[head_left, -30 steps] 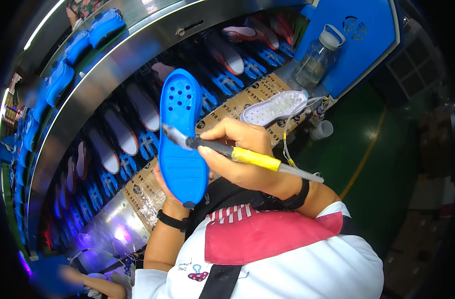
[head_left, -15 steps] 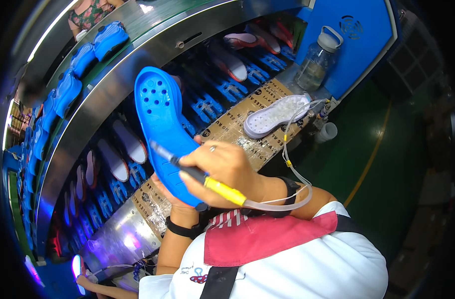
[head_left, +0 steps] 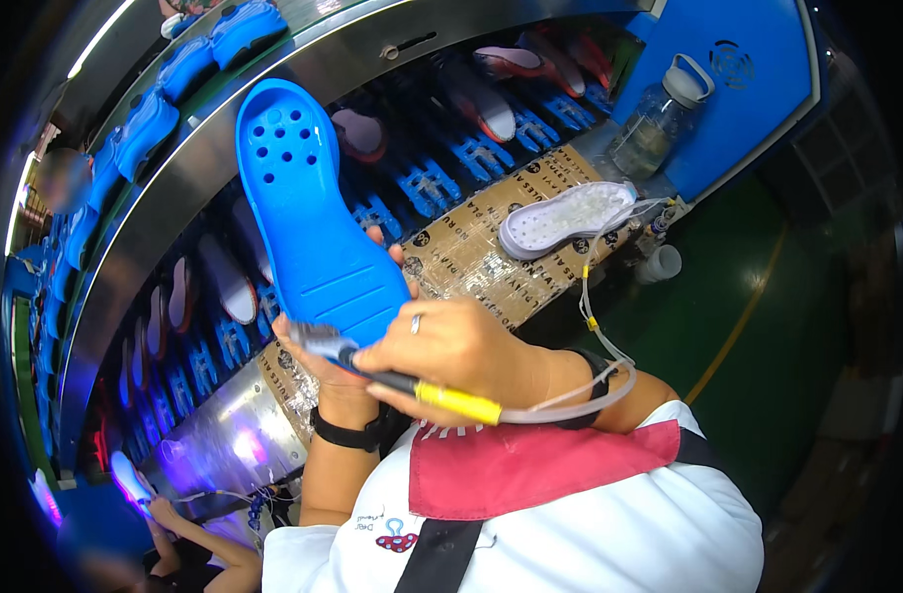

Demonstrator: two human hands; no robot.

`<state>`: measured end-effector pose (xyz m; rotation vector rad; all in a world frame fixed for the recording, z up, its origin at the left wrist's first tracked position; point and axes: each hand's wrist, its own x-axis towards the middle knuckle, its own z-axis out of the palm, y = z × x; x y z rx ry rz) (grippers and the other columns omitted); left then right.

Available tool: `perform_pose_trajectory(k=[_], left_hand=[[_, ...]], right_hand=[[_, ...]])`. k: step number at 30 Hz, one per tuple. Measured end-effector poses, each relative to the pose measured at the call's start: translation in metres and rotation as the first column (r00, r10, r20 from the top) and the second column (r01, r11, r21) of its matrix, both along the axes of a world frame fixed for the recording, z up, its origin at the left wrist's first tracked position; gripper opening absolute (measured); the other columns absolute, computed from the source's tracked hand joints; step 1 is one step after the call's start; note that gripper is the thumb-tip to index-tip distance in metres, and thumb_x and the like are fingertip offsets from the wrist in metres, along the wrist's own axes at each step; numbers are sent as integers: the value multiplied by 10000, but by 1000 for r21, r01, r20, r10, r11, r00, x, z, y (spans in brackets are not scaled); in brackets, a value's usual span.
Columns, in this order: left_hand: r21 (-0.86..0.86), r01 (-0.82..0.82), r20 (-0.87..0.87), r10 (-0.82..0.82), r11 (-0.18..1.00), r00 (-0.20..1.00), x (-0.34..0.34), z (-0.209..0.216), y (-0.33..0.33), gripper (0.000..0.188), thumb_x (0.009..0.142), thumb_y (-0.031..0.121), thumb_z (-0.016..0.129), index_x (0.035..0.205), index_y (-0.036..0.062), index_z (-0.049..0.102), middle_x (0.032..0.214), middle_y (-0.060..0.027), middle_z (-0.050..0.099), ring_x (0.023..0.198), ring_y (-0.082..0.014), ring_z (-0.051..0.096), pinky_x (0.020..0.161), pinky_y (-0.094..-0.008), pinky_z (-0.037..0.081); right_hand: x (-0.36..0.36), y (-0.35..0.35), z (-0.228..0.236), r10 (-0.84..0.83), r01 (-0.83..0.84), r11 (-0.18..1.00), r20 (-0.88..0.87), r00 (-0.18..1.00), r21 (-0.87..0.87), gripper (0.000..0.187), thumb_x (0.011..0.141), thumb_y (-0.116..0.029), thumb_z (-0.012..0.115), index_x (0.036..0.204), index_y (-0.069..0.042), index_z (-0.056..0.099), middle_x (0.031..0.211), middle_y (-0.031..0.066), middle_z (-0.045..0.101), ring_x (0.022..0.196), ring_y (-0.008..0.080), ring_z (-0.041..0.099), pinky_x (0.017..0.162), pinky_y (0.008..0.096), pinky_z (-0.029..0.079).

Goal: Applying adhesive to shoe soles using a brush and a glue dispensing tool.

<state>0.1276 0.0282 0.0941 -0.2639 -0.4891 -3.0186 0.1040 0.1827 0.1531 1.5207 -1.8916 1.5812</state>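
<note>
My left hand point(head_left: 325, 368) grips a blue shoe sole point(head_left: 318, 237) from beneath, fingertips showing along both of its edges. Round holes pierce the sole's far, wider end, and raised ribs cross its near end. In my right hand point(head_left: 456, 341) is a brush point(head_left: 397, 381) with a dark grip and a yellow sleeve, and a clear tube runs back from it past my wrist. The brush's tip is smeared by motion at the sole's near left edge; I cannot tell whether it touches.
A white sole point(head_left: 560, 219) lies on a cardboard-covered ledge point(head_left: 471, 259) to the right, near a water bottle point(head_left: 659, 119) and a white cup point(head_left: 661, 263). Behind are racks with several soles and a belt of blue shoes point(head_left: 147, 133). A co-worker's hand point(head_left: 163, 509) holds a sole at lower left.
My right hand has brought the brush from the sole's middle down to its near left edge. The sole has turned its upper face more toward me. The whole view has shifted slightly.
</note>
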Motion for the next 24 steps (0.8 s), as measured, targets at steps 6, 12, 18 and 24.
perform_pose_trajectory(k=[6, 12, 18, 24], left_hand=[[-13, -39, -46, 38, 999, 998, 3, 9, -18, 904, 713, 484, 636, 1448, 100, 276, 1414, -227, 352, 1241, -449, 407, 942, -606, 417], [-94, -31, -62, 26, 995, 998, 2, 19, -20, 913, 709, 463, 673, 1445, 95, 276, 1435, -209, 331, 1283, -401, 380, 998, -573, 387], [-141, -110, -126, 92, 984, 988, 3, 24, -32, 935, 706, 456, 690, 1452, 94, 257, 1435, -227, 318, 1287, -425, 367, 1001, -582, 383], [-214, -92, -118, 68, 972, 991, 5, 24, -34, 985, 679, 511, 722, 1448, 100, 262, 1433, -245, 302, 1266, -430, 387, 983, -576, 409]], right_hand=[[-4, 16, 3, 153, -150, 988, 100, 983, -33, 254, 696, -111, 772, 922, -53, 671, 692, 85, 622, 576, 251, 588, 521, 323, 457], [0, 16, -9, 257, -256, 966, 127, 958, -27, 303, 714, -116, 777, 986, -31, 673, 684, 85, 621, 567, 244, 574, 542, 321, 460], [-5, 27, -10, 130, -139, 990, 167, 977, 38, 306, 718, -114, 782, 990, -21, 676, 733, 95, 650, 596, 248, 603, 560, 317, 471], [4, 25, -12, 319, -321, 946, 277, 906, -38, 280, 747, -174, 759, 984, -43, 686, 760, 104, 663, 660, 271, 609, 627, 357, 481]])
